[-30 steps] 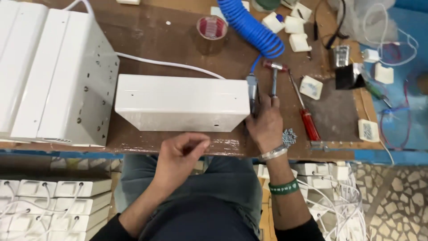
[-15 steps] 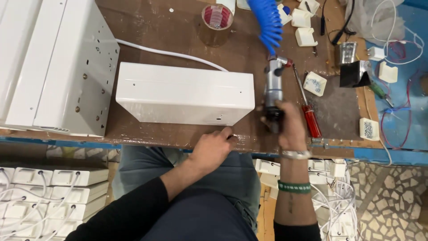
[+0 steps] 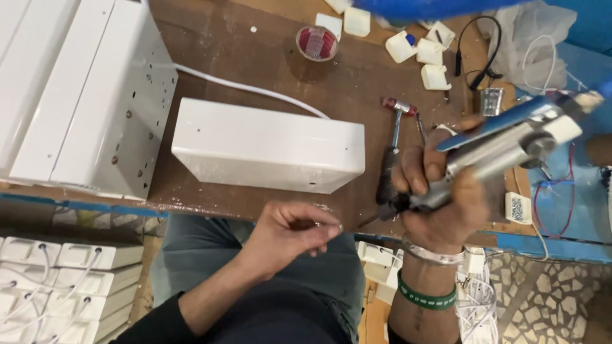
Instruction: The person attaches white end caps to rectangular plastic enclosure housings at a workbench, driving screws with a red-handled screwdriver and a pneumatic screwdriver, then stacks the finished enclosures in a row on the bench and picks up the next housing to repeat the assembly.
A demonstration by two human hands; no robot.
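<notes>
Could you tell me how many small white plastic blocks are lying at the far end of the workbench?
5: two at the top edge, three right of those. More may be hidden.

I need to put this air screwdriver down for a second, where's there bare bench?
Bare wood lies behind the white box, between the cable and the tape roll. A narrow strip runs along the front edge before the box. Right of the hammer, around the right hand, it is crowded with small white parts.
</notes>
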